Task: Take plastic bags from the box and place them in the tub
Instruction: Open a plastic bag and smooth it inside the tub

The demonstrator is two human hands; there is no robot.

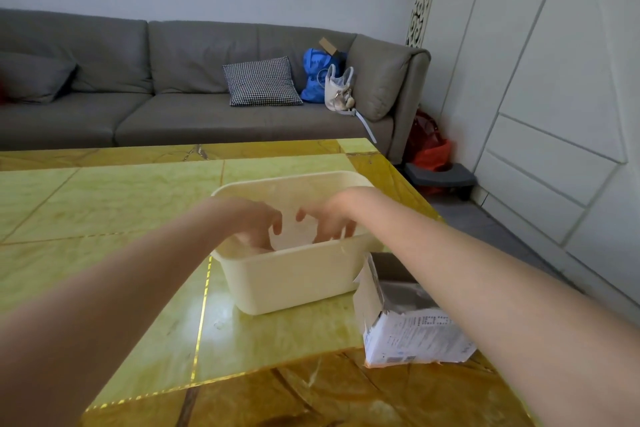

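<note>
Fingertips (277, 229) blurred inside tub (291, 281), bags indistinct.

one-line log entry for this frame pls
phase: placing in tub | left hand: inside tub, fingers curled, grasp unclear | right hand: inside tub, same | plastic bags: in tub | box: open, right of tub

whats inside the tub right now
Both hands, left hand and right hand, reach into the tub, over clear plastic bags. The near wall hides the tub's bottom.
</note>
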